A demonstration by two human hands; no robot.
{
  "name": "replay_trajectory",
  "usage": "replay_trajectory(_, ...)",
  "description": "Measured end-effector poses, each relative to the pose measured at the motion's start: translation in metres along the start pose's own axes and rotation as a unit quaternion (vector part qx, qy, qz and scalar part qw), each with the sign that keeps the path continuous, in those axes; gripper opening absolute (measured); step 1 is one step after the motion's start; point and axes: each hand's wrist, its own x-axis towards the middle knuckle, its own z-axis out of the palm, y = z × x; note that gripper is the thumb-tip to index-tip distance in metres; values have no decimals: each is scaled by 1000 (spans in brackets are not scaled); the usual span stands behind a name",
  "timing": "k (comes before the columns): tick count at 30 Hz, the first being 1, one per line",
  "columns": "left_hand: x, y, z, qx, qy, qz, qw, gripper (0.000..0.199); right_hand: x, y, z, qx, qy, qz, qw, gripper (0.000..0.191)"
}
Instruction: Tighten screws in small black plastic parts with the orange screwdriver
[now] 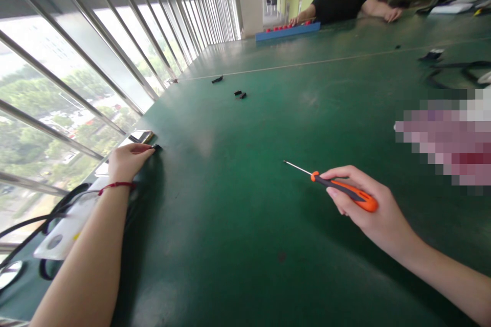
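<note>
An orange and black screwdriver (345,190) lies in the grip of my right hand (368,204), its thin metal shaft pointing up and left above the green table (230,204). My left hand (130,158) is at the table's left edge, its fingertips pinched on a small black piece (156,147) whose kind I cannot make out. Just behind those fingers is a flat, shiny object (147,136) with a gold-coloured edge, partly covered by the hand.
Small black pieces (240,94) and another black piece (217,79) lie farther back. At left are a white box (57,240), black cables and a metal railing (153,15). Across the table sits a person beside a blue rack (287,31) with red tops. A pixelated area covers the right.
</note>
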Motion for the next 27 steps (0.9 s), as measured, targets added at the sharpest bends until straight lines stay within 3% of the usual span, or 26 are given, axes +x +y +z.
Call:
replay_trajectory(7,-7,8,-2,-54,18,-16,998,42,1,1,1,-1,-1,3,1000,14)
replay_trajectory(27,-4,6,-1,-11,9,-8,1000,40,0,1,1,-4,-5,-1,1000,14)
